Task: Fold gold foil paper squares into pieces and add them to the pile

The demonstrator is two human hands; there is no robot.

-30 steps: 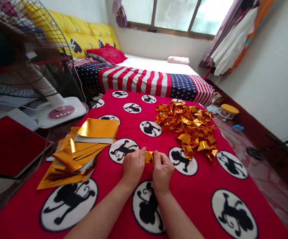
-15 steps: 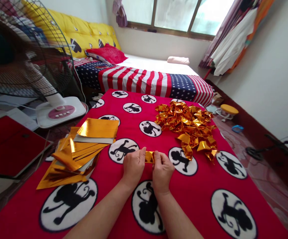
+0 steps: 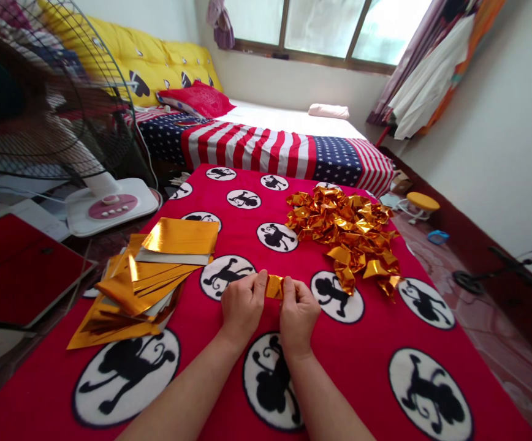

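A small folded piece of gold foil paper (image 3: 274, 286) is stretched between my two hands above the red cloth with monkey prints (image 3: 339, 373). My left hand (image 3: 244, 304) pinches its left end, thumb on top. The right end is held by my right hand (image 3: 299, 312), closed in the same way. To the left lies a loose stack of gold foil sheets (image 3: 181, 236), some showing pale undersides. A heap of folded gold foil pieces (image 3: 339, 220) rests beyond my right hand.
A standing fan (image 3: 112, 205) is at the left beside a red board (image 3: 22, 269). Behind the cloth is a bed with a striped and starred cover (image 3: 252, 147). A yellow stool (image 3: 423, 201) stands on the floor at the right.
Both hands have shifted very slightly to the left with the foil piece between them. The stack and the heap look the same.
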